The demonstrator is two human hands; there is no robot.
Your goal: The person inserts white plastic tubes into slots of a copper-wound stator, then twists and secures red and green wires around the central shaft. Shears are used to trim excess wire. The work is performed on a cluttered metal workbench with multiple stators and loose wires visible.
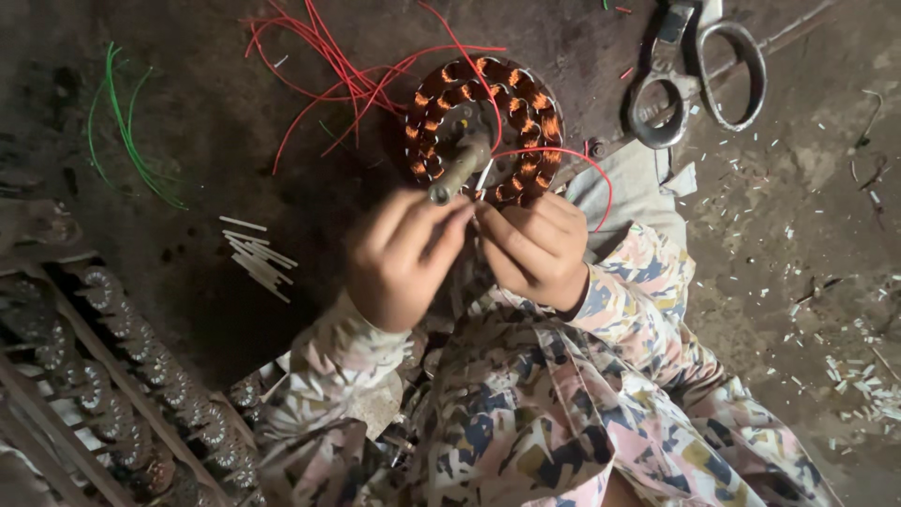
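Round motor stator (483,127), ring of copper-orange wire coils on dark core, grey metal shaft (460,169) projecting from centre toward camera. Red lead wires (347,80) trail off its upper-left; one loops right.

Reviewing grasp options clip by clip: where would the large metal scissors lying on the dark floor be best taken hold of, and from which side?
Probably at the two loop handles of the large metal scissors. The open rings lie flat on the dark floor with bare ground around them, so fingers could come down from above and hook through. The blade end runs out of the top of the view. Both the left hand and right hand are busy at the copper-wound round stator.
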